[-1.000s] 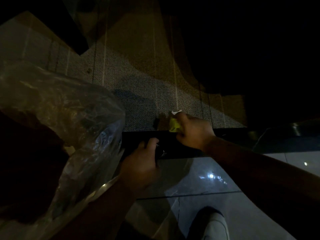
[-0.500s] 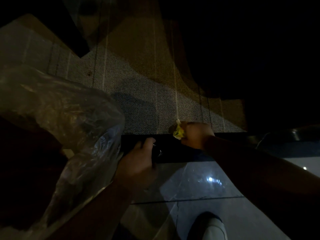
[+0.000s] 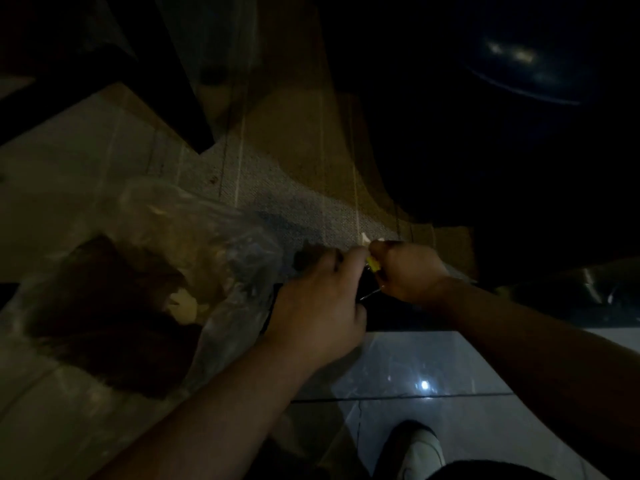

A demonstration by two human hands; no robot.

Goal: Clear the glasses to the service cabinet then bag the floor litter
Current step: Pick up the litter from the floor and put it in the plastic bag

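Observation:
The scene is very dark. A clear plastic bag (image 3: 145, 271) with litter inside hangs at the left, and my left hand (image 3: 318, 303) grips its rim. My right hand (image 3: 408, 268) is closed on a small yellow and white scrap of litter (image 3: 372, 261), just right of my left hand's fingertips. Both hands almost touch over the edge where the carpet meets a dark strip. No glasses are visible.
Grey and tan patterned carpet (image 3: 294, 174) lies ahead, and glossy floor tiles (image 3: 415, 368) are below with a light reflection. A dark furniture leg (image 3: 166, 74) crosses the upper left. A large dark shape fills the upper right. My shoe (image 3: 420, 448) shows at the bottom.
My right hand lifted the yellow scrap off the carpet edge and brought it left to my left hand. The bag and left hand shifted right and up toward it.

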